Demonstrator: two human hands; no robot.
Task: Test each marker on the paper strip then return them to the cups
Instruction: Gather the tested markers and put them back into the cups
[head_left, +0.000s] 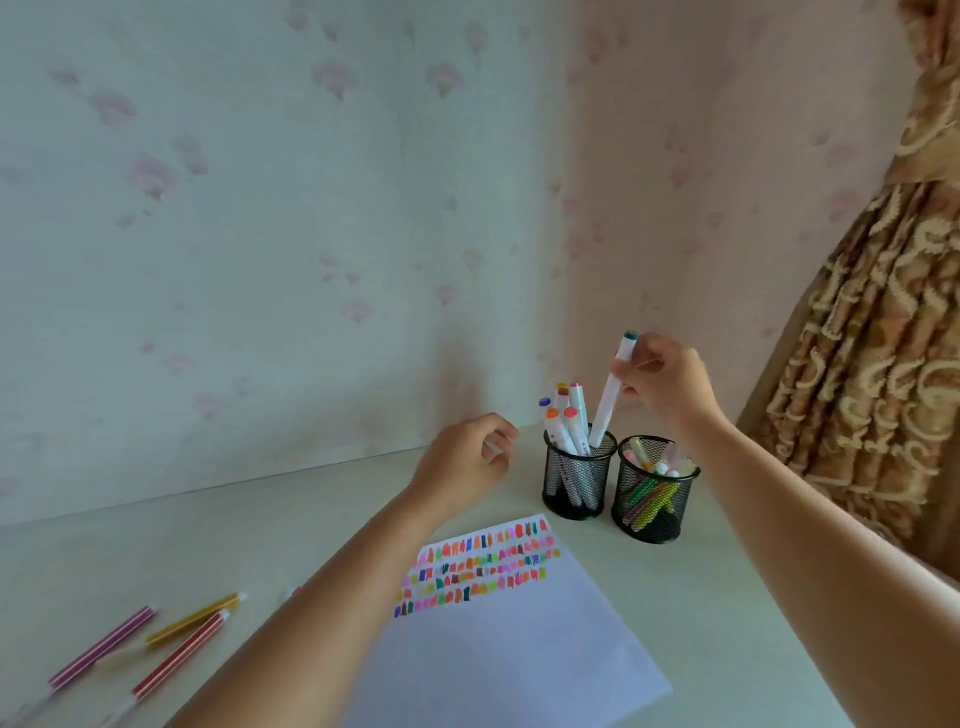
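Two black mesh cups stand at the back of the table. The left cup (577, 480) holds several white markers with coloured caps. The right cup (655, 493) holds shorter pastel markers. My right hand (667, 382) pinches a white marker with a teal cap (613, 392), whose lower end is inside the left cup. My left hand (465, 462) hovers left of the cups with fingers loosely curled, holding nothing. A white paper sheet (511, 639) with rows of colour swatches lies in front of the cups, partly under my left forearm.
Three thin striped pens lie at the table's front left: purple (101, 647), yellow (195, 618) and red (179, 657). A pink tip (292, 591) peeks out beside my left forearm. A floral wall stands close behind, and a patterned curtain (872, 332) hangs at the right.
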